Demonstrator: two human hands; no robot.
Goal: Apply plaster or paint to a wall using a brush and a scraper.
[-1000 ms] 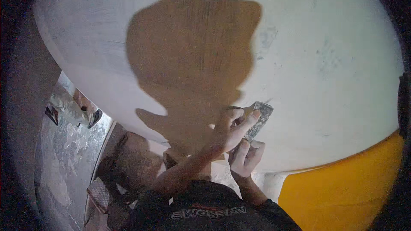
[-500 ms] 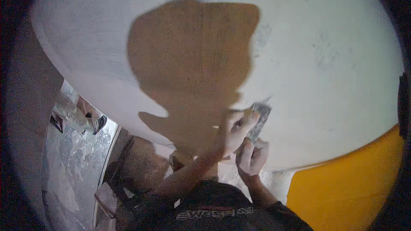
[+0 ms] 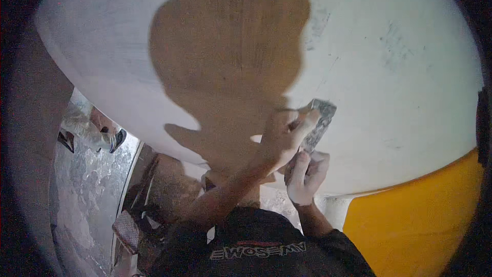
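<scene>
both hands close on one flat grey metal putty knife (image 3: 319, 123): the left hand (image 3: 284, 138) presses fingers on the blade, the right hand (image 3: 306, 173) wraps the handle below. the blade lies against the white plastered wall (image 3: 400, 72), in the edge of the person's brown shadow (image 3: 225, 66). a yellow wall section (image 3: 420, 220) sits lower right.
</scene>
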